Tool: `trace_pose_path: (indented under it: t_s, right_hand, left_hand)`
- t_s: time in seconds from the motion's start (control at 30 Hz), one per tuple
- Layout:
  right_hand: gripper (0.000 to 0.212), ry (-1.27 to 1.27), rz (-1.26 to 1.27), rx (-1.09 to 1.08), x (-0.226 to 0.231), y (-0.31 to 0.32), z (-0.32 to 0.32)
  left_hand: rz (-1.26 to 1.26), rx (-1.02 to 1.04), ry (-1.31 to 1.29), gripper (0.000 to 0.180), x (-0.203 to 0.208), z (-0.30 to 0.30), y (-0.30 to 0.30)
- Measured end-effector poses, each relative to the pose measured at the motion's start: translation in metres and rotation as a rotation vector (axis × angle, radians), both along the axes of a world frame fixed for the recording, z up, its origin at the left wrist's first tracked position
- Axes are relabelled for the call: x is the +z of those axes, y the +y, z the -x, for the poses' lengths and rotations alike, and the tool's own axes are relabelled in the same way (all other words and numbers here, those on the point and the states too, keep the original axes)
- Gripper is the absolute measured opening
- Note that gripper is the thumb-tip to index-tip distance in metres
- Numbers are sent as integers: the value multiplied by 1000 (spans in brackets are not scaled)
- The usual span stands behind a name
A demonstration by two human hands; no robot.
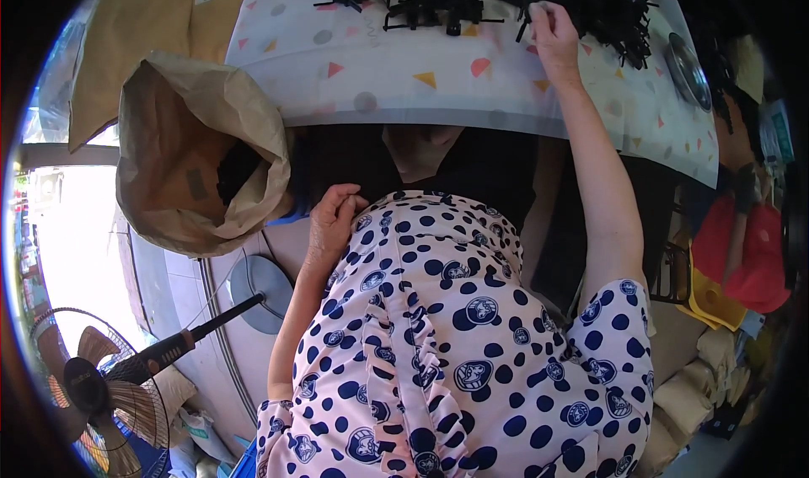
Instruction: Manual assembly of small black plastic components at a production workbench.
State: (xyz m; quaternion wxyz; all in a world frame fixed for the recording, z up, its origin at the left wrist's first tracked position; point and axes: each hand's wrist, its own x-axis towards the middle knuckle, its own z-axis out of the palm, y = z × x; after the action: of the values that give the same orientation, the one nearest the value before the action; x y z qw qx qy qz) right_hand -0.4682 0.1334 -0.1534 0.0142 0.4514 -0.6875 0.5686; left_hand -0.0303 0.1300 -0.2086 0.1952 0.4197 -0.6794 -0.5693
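Observation:
My right hand [553,40] reaches out over the table, with thumb and fingertips pinched on a thin black plastic piece [523,28] at the near edge of a pile. That pile of black plastic parts [602,10] spreads along the far side of the table, and more black parts [438,8] lie left of the hand. Down beside my lap, my left hand [334,217] is closed, its fingers curled together near my shirt. Whatever may be between those fingers is hidden.
A patterned cloth covers the table [396,82]. An open brown paper sack [147,213] with something dark inside stands left of it. A metal dish [689,72] sits at the table's right edge. A fan [93,385] stands lower left; a person in red [758,255] is at the right.

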Motion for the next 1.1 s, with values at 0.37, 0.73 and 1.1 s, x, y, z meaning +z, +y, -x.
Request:
trace_pose_path:
  t_s: [0.37,0.73,1.1]
  right_hand:
    - [33,-737,291,12,5,16,6]
    - [30,-1013,186,588,37,54,-123]
    - [20,-1205,-274,743,9,47,-213]
  left_hand:
    - [64,-2,-19,17,-6,1,-2]
    - [325,-79,-21,43,104,53,-5]
    - [348,-400,-17,72,103,53,-16]
